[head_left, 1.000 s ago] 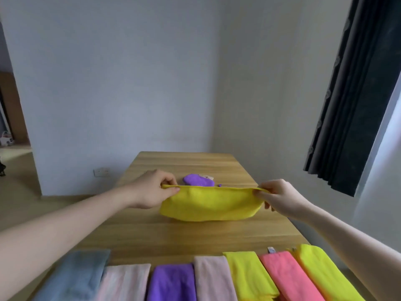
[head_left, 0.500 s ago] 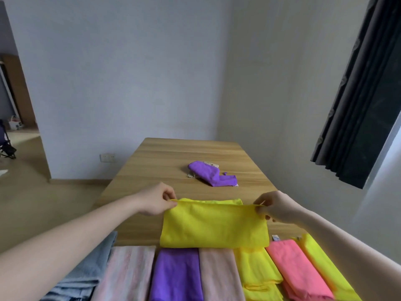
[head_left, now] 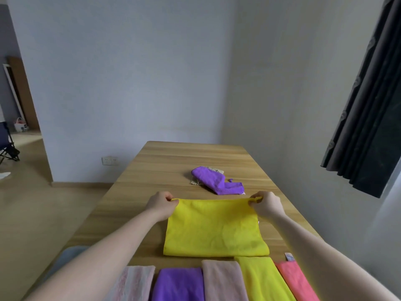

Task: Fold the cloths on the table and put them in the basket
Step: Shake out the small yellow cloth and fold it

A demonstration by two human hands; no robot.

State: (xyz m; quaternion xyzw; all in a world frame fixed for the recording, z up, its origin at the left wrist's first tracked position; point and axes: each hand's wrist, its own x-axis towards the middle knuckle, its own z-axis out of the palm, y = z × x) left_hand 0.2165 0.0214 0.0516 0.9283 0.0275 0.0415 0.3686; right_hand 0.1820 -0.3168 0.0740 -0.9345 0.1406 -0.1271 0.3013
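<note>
On the table (head_left: 152, 170), yellow cloth (head_left: 214, 229) flat, left grip (head_left: 161, 205) and right grip (head_left: 268, 205) pinching far corners

No text, label, brand, number or sign can be read anywhere.

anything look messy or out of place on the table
The purple cloth farther up the table lies crumpled and unfolded over a beige scrap, unlike the neat folded row at the near edge. The yellow cloth in hand lies flat.
</note>
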